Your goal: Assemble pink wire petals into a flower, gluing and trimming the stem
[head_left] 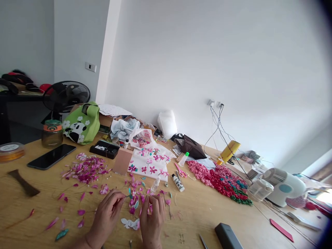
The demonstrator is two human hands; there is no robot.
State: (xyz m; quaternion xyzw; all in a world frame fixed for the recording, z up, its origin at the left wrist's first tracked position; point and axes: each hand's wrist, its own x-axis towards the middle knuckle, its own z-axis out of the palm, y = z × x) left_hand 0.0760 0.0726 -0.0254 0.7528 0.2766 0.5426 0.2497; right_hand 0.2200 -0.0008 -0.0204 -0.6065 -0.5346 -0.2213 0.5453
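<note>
My left hand is raised over the wooden table, thumb and fingers pinched on a thin stem with a small teal leaf at its end. To its right, my right hand has its fingers curled together, with bits of pink petal showing beside them; what it grips is hidden. Pink petals and teal-edged leaves lie between and behind both hands. White scraps rest between the wrists. A small clear bottle stands just behind my right hand.
Further back are a petal pile, a phone, white cloth with pink flowers, a black-and-white bottle and pink scissors. Red and green strands lie right, near a white fan. A grey case sits at the front right.
</note>
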